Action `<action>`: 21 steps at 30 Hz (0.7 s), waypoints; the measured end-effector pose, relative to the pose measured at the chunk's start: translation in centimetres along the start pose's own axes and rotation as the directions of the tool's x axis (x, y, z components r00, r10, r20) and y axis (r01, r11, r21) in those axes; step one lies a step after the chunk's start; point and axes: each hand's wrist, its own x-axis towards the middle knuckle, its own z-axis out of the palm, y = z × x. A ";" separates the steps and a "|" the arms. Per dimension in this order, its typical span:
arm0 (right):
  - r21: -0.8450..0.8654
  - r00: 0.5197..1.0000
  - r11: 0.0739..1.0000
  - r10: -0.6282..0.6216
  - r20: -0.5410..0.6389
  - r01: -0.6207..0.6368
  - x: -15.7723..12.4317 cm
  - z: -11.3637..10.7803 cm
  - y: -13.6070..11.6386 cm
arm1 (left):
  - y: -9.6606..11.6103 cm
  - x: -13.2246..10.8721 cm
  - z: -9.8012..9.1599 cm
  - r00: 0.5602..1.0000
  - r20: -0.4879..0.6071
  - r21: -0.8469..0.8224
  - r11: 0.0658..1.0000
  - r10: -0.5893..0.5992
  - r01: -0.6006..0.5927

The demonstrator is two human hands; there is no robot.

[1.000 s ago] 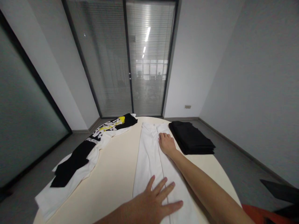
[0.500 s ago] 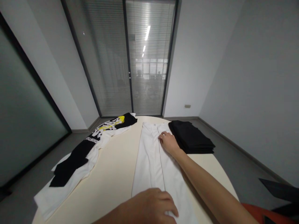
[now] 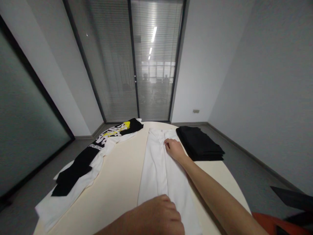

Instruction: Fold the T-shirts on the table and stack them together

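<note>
A pair of white trousers [image 3: 154, 163] lies lengthwise on the table, with its waistband and button at the far end. My right hand [image 3: 174, 148] reaches to the upper part, just below the waistband, and its closed fingers pinch the cloth near the front seam. Nearer to me, my left hand [image 3: 160, 215] rests over the trouser legs with its fingers curled down on the fabric. The fingertips of the left hand are partly hidden, and the near end of the trousers runs out of view.
The round cream table [image 3: 117, 182] also bears a stack of folded black clothes [image 3: 200, 143] at the right. Black and white shirts [image 3: 85, 156] lie spread along its left edge. An orange chair [image 3: 266, 223] stands at the lower right. A glass partition with blinds [image 3: 156, 91] is behind.
My right hand has moved slightly left, its fingers closing on the cloth. My left hand's fingers have curled in on the trousers. The front seam has shifted a little left.
</note>
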 end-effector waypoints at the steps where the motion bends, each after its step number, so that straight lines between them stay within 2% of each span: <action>1: -0.009 1.000 1.000 -0.012 0.020 0.012 -0.1 0.1 -0.1 | -0.1 0.0 0.3 1.000 -0.006 0.011 1.000 0.009 -0.009; 5: -0.033 0.999 0.999 -0.020 0.037 0.021 -0.1 -0.1 -0.5 | -0.3 -0.1 1.3 0.998 -0.010 0.035 0.997 0.068 -0.068; 10: 0.025 0.998 0.999 -0.027 -0.053 0.029 -0.2 -0.4 -0.7 | -0.4 -0.1 2.6 0.994 -0.008 -0.003 0.994 0.106 -0.106; 15: 0.059 0.998 0.997 -0.056 0.020 0.054 -0.7 0.5 -0.4 | -0.6 -0.2 3.8 0.995 0.055 -0.104 0.992 0.079 -0.073; 18: 0.109 0.999 0.994 -0.029 0.013 0.028 -0.4 0.9 -0.1 | -0.6 -0.3 2.8 1.000 -0.003 -0.153 0.988 -0.029 0.029; 21: 0.147 0.999 0.988 0.037 0.004 -0.037 0.5 0.8 0.3 | -0.6 -0.7 1.4 0.960 -0.074 -0.115 0.959 -0.270 0.260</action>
